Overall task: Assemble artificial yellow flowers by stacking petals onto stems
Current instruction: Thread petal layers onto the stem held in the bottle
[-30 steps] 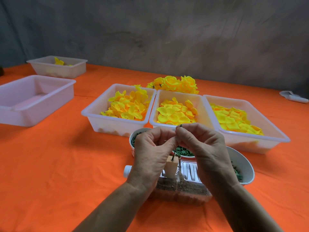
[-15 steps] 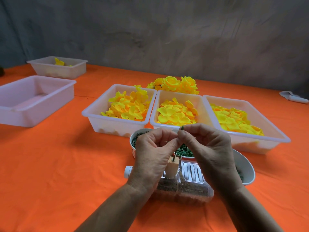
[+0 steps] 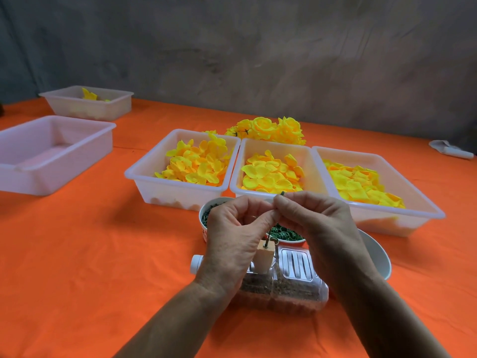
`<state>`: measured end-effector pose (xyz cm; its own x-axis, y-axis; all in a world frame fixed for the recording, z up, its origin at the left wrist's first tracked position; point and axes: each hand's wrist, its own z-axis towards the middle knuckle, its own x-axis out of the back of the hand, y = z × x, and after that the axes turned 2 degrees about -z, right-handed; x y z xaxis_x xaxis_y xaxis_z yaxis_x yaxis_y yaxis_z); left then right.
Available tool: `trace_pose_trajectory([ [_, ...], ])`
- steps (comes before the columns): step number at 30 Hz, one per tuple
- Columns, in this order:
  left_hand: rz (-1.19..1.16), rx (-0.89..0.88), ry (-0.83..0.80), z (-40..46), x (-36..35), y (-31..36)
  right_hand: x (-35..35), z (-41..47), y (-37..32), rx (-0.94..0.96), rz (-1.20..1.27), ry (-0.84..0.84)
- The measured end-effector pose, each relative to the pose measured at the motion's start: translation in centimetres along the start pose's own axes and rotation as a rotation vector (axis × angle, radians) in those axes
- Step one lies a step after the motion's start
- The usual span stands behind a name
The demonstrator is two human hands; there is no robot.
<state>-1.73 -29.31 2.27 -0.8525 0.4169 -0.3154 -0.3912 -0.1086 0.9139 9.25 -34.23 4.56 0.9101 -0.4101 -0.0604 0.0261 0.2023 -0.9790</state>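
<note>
While an orange-covered worktop (image 3: 77,254) fills the view below a grey backdrop, the biggest things on it are three white plastic trays set side by side in the middle: the left tray (image 3: 144,174), the middle tray (image 3: 236,177) and the right tray (image 3: 418,202), each heaped with loose yellow petals (image 3: 271,174). Further left sits a large pale tray (image 3: 31,174) and, behind it, a smaller far tray (image 3: 113,109) with a few yellow pieces inside. Behind the middle tray lies a cluster of finished yellow flowers (image 3: 268,129). Nearer the person, a clear plastic bottle (image 3: 284,293) lies on its side, with a small wooden block (image 3: 263,258) on top of it. A white bowl (image 3: 379,257) shows just right of the bottle, a small cup of dark green parts (image 3: 206,218) to the left, and a dish of green rings (image 3: 285,232) between the hands. The left hand (image 3: 232,236) and right hand (image 3: 320,228) meet above the block, thumb and forefinger tips of both pinched together on a thin green stem (image 3: 282,193), whose tip pokes up just above the right hand's fingers (image 3: 284,202). The rest of the stem is hidden in the hands.
</note>
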Motion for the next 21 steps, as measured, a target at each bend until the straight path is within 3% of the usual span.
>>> trace_pose_trajectory([
  [8,-0.047,-0.025,0.028,-0.08,-0.24,-0.10,-0.32,0.42,0.44,-0.300,0.300,-0.094],
  [21,-0.032,-0.004,0.045,-0.27,-0.20,-0.21,-0.61,0.19,0.07,-0.435,0.397,-0.056],
])
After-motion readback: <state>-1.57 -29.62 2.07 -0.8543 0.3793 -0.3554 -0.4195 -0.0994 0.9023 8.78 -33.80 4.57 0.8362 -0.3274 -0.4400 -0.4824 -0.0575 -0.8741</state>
